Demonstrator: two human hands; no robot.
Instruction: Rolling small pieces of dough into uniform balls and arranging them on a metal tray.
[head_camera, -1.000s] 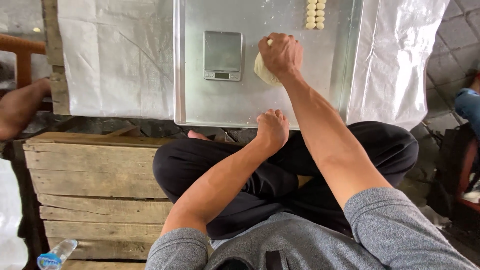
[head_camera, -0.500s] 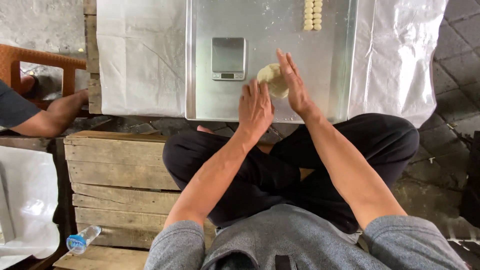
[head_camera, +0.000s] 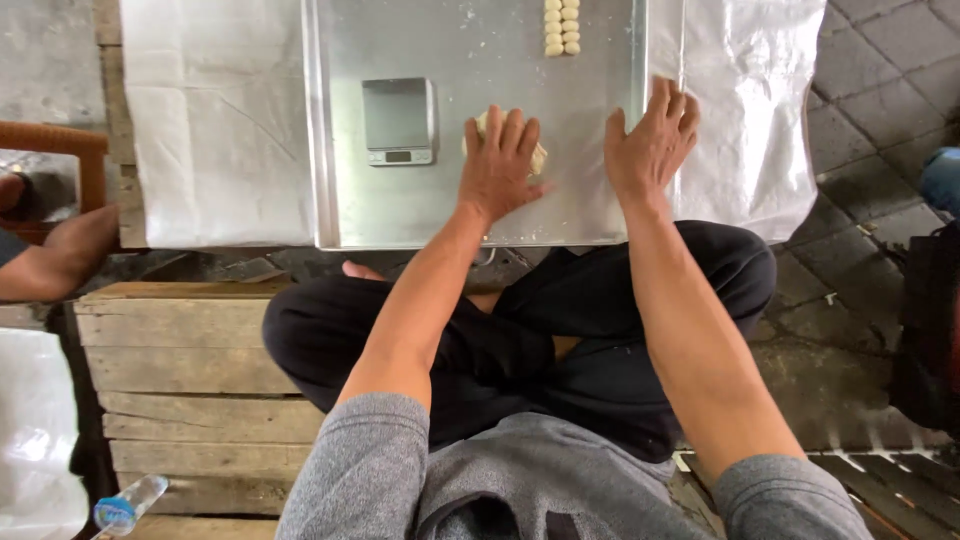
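Flat-palmed is how I'd call the left hand (head_camera: 503, 165): fingers spread, pressed down on one pale lump of dough (head_camera: 484, 124), not curled around it. I only see bits of dough peeking out past the fingertips and by the thumb side, so its shape is mostly hidden. It sits about mid-tray, just right of the scale. Right hand (head_camera: 652, 143) is open too, fingers splayed, holding nothing, over the tray's right edge; can't tell if it actually touches the metal.

Counting stuff: one shiny rectangular metal tray (head_camera: 440, 215) with a raised rim and a light dusting of flour, one small square digital scale (head_camera: 398, 121) with a brushed steel top left of centre, and two neat columns of little round dough balls (head_camera: 561, 26) at the far edge, running out of frame so I can't give a total. White plastic sheeting (head_camera: 215, 120) lies crinkled under the tray. One clear plastic bottle (head_camera: 128, 505) lies by the wooden pallet (head_camera: 180, 370).
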